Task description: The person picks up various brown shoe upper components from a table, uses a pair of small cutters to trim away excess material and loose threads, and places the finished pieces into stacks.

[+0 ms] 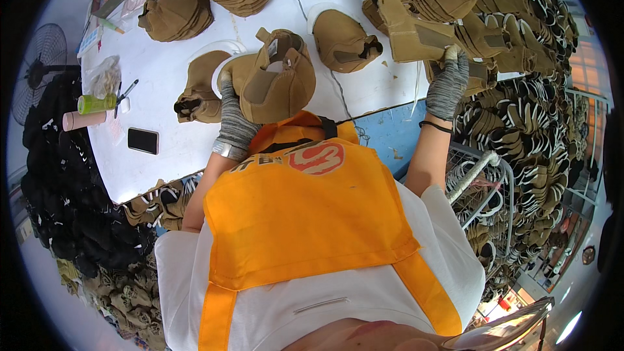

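My left hand (235,120), in a grey knit glove, is closed on a brown boot upper (279,88) with a white edge and elastic side panel, held over the white table (182,169). At the right, my gloved right hand (448,88) grips another brown boot upper (413,36), its fingers at the lower corner by a hanging white thread. Between my hands one boot upper with a white rim (341,42) lies on the table. A similar boot upper (203,84) lies just left of my left hand, partly hidden behind the held piece.
Stacked brown pieces (175,14) stand at the far left, with rows of boot uppers (494,0) at the far right. A phone (143,141), a green roll (94,103) and a pen (128,91) lie near the left edge. A metal rack (507,201) stands beside my right arm.
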### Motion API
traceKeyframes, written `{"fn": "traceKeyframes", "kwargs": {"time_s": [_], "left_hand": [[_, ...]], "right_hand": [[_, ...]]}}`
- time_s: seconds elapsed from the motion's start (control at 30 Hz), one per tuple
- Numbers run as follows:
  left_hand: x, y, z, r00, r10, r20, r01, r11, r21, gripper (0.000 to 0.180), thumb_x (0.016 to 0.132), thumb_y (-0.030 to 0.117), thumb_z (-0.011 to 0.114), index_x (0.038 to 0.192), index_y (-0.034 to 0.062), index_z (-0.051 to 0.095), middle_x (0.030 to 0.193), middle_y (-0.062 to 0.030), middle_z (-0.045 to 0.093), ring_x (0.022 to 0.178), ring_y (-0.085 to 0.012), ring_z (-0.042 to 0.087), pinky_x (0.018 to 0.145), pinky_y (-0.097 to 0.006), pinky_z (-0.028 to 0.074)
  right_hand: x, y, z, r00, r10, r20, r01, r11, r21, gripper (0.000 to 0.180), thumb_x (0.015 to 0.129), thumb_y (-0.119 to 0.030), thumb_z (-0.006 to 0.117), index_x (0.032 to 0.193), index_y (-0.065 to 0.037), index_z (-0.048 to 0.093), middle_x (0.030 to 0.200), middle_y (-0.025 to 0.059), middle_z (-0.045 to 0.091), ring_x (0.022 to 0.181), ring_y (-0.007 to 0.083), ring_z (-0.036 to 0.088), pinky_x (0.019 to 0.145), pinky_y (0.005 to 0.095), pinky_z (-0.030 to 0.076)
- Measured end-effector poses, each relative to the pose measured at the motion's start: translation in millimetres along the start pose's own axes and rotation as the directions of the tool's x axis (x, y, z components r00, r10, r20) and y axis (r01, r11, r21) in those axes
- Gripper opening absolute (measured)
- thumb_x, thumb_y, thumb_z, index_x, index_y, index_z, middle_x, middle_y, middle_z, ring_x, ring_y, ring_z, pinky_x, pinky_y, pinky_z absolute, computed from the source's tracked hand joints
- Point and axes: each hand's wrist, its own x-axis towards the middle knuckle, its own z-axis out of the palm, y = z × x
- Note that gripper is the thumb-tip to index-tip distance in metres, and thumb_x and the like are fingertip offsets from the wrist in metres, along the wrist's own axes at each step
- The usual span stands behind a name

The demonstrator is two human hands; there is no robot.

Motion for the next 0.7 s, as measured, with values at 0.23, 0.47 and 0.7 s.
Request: {"fn": "traceKeyframes", "kwargs": {"time_s": [0.23, 0.47, 0.7], "left_hand": [[-8.8, 2.1, -5.8, 0.996, -0.057, 0.063, 0.064, 0.992, -0.113, 0.073, 0.085, 0.062, 0.052, 0.135, 0.0104, 0.042, 0.132, -0.0125, 0.05, 0.116, -0.0292, 0.052, 0.098, -0.045, 0.045], [-12.3, 2.6, -6.7, 0.999, -0.047, -0.005, 0.047, 0.995, -0.091, 0.074, 0.085, 0.064, 0.05, 0.135, 0.0107, 0.042, 0.132, -0.012, 0.051, 0.116, -0.0291, 0.052, 0.097, -0.045, 0.045], [-11.3, 2.2, -11.4, 0.999, -0.031, -0.04, 0.029, 0.998, -0.049, 0.074, 0.086, 0.065, 0.048, 0.137, 0.0122, 0.039, 0.134, -0.0103, 0.049, 0.122, -0.0258, 0.048, 0.102, -0.043, 0.042]], "right_hand": [[-13.5, -3.8, 16.7, 0.999, -0.048, 0.006, 0.048, 0.987, -0.154, 0.028, 0.093, -0.026, 0.058, 0.108, -0.002, 0.06, 0.096, 0.003, 0.059, 0.087, 0.0127, 0.054, 0.077, 0.0273, 0.048], [-11.5, 7.6, 20.5, 0.994, -0.085, 0.066, 0.097, 0.975, -0.199, 0.028, 0.093, -0.025, 0.059, 0.107, -0.001, 0.062, 0.097, 0.0059, 0.061, 0.088, 0.0142, 0.055, 0.08, 0.0286, 0.047], [-10.0, 17.9, 21.7, 0.967, -0.214, 0.141, 0.253, 0.88, -0.403, 0.029, 0.092, -0.025, 0.059, 0.107, 0.001, 0.062, 0.099, 0.0089, 0.063, 0.087, 0.0178, 0.056, 0.082, 0.0316, 0.046]]}}
